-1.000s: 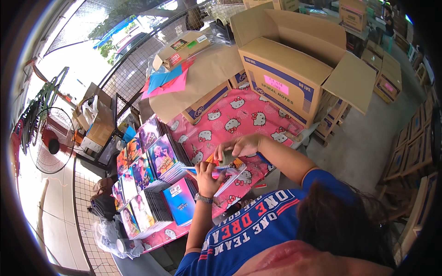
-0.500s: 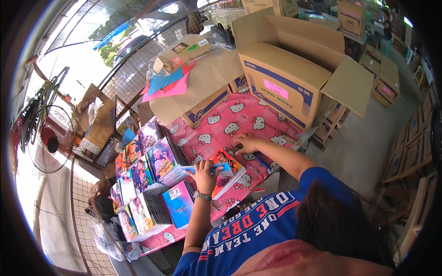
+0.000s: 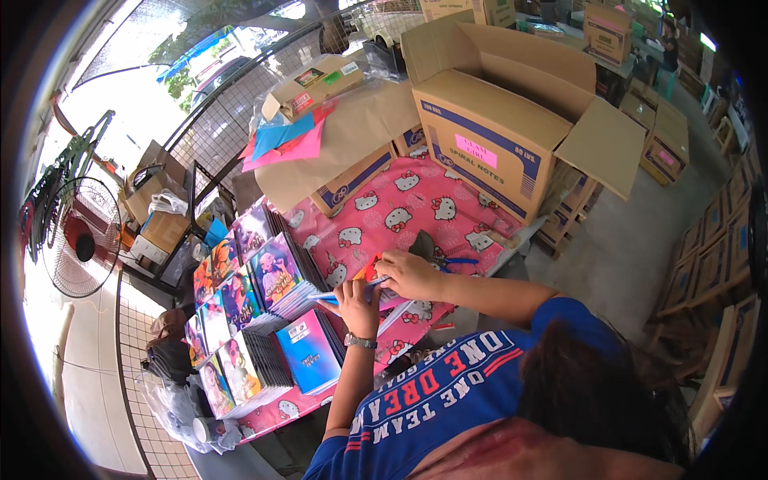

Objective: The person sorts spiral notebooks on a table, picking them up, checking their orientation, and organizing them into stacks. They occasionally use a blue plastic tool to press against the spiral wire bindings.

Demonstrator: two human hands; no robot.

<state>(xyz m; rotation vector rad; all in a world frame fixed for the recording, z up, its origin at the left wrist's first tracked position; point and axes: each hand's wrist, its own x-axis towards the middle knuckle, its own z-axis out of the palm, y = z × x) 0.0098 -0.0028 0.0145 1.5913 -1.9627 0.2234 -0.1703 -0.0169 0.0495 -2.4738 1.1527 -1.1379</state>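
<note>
My left hand (image 3: 358, 307), with a watch on its wrist, is closed around a thin blue-edged spiral notebook (image 3: 326, 297) tilted up off the table. My right hand (image 3: 410, 276) meets it at the upper edge, its fingers bent and pressed on the notebook close to the left fingers. Beneath them lies another notebook or small stack (image 3: 395, 318), mostly covered by my hands. Left of my hands stand several stacks of colourful spiral notebooks (image 3: 278, 272), and a blue and pink notebook (image 3: 310, 352) tops the nearest stack.
A dark crumpled item (image 3: 422, 245) and a blue tool (image 3: 462, 260) lie beyond my right hand on the pink tablecloth (image 3: 398, 218). An open carton (image 3: 488, 136) stands at the back right. Coloured paper sheets (image 3: 284, 142) rest on a covered box; a fan (image 3: 80, 244) stands far left.
My right hand has left the dark item on the tablecloth and come left to the notebook in my left hand. The left hand keeps its hold.
</note>
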